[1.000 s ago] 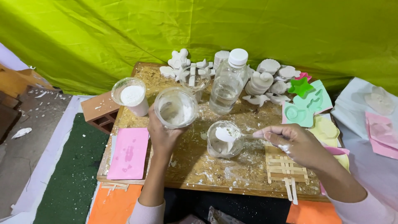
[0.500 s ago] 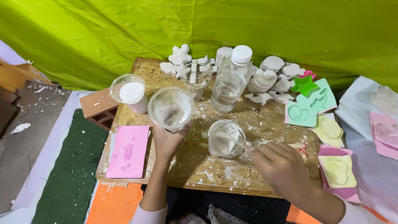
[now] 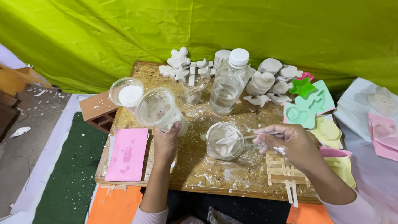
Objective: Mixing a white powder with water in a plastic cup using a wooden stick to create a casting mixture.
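A clear cup (image 3: 159,111) is gripped and tilted above the board (image 3: 199,174) by the left hand (image 3: 166,143). A spoon (image 3: 240,137), pinched by the right hand (image 3: 290,144), is dipped into a small jar (image 3: 224,142) just right of the cup.

Makeshift craft workshop, plaster casts (image 3: 265,79), silicone moulds (image 3: 309,105), spattered chipboard table (image 3: 207,170), green tarp backdrop (image 3: 124,33)

Bright even daylight tinted green, soft faint shadows, sharp focus, slight edge distortion
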